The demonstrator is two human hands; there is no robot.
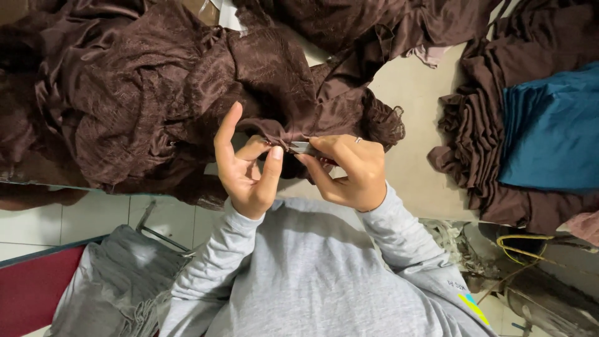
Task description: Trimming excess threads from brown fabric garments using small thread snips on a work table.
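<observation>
The brown satiny garment (156, 93) was heaped from center out to 10 o'clock, soft, floppy and probably slippery, so pinching a gathered seam edge looked like the best hold. Left hand (243, 168) pinched a fold shut, right hand (349, 171) closed around small metal snips (302, 147). Teal folded fabric (552, 131) sat at 3 o'clock, gray cloth (112, 287) at 8.

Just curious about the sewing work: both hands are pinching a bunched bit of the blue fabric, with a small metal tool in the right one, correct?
Not quite. In the head view, the left hand and right hand pinch brown fabric, not blue. The blue fabric lies untouched on the stack at the right. The small metal tool is indeed at the right hand.
</observation>
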